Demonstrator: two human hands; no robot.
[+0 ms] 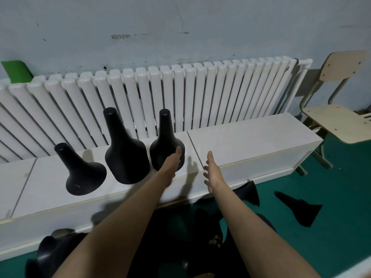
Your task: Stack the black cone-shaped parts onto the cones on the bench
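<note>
Three black cone-shaped parts stand upright on the white bench point(251, 141): a low left cone point(82, 173), a taller middle cone stack point(124, 151) and a right cone stack point(164, 141). My left hand point(172, 163) reaches over the bench edge with straight fingers at the right stack's lower right side; whether it touches is unclear. My right hand point(212, 171) hovers open beside it, over the bench, holding nothing. More black cones lie on the green floor: one at the right point(299, 207), one by the bench front point(249, 192), some at the lower left point(50, 255).
A white radiator point(200, 93) runs along the wall behind the bench. A wooden chair point(337, 121) stands to the right of the bench. A green object point(17, 71) sits on the radiator at the far left.
</note>
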